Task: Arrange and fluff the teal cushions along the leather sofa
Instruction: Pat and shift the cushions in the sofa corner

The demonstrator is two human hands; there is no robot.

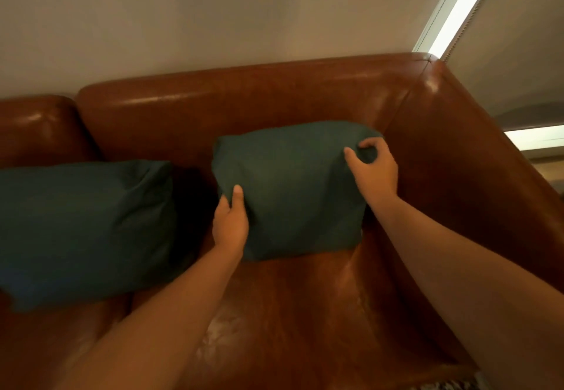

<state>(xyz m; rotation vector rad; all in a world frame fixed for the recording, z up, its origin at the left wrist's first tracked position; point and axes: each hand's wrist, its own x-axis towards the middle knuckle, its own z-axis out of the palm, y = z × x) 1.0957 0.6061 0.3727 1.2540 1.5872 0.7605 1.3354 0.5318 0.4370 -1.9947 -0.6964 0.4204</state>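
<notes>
A teal cushion (293, 188) stands upright against the backrest in the right corner of the brown leather sofa (244, 106). My left hand (229, 221) grips its left edge, thumb on the front face and fingers behind. My right hand (374, 170) pinches the fabric at its upper right corner. A second teal cushion (82, 228) leans against the backrest to the left, apart from both hands.
The sofa's right armrest (476, 182) rises close beside the held cushion. The seat (299, 313) in front shows a worn pale patch. A pale wall stands behind the sofa, and a window with a blind (451, 11) is at the upper right.
</notes>
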